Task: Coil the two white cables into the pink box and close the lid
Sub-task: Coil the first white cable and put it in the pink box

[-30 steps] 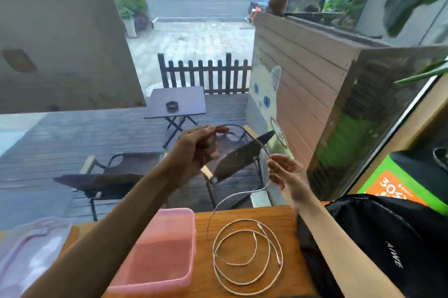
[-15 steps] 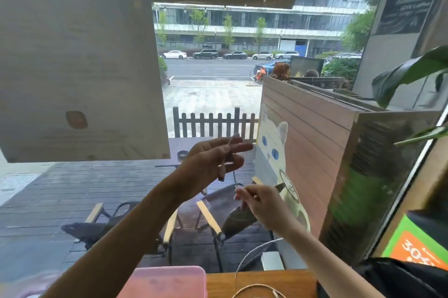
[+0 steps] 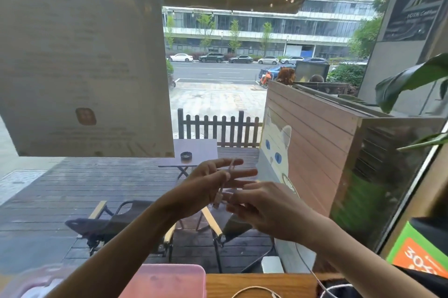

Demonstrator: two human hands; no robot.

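Both hands are raised in front of the window, well above the table. My left hand (image 3: 211,188) has its fingers spread with a white cable (image 3: 224,186) wound over them, the plug end hanging beneath. My right hand (image 3: 261,210) sits just right of it, pinching the same cable, which trails down past the wrist to the table. A second white cable (image 3: 254,291) lies looped on the wooden table (image 3: 278,283) at the bottom edge. Only the far rim of the pink box (image 3: 169,273) shows at bottom centre, partly behind my left forearm.
A translucent lid (image 3: 31,283) lies blurred at the bottom left. A black bag (image 3: 421,280) sits at the bottom right. Beyond the glass are folding chairs, a small table and a wooden planter.
The camera has tilted up, so the table and box have slid to the bottom edge. My right hand has moved up and left, close to the left hand, winding the cable around its fingers.
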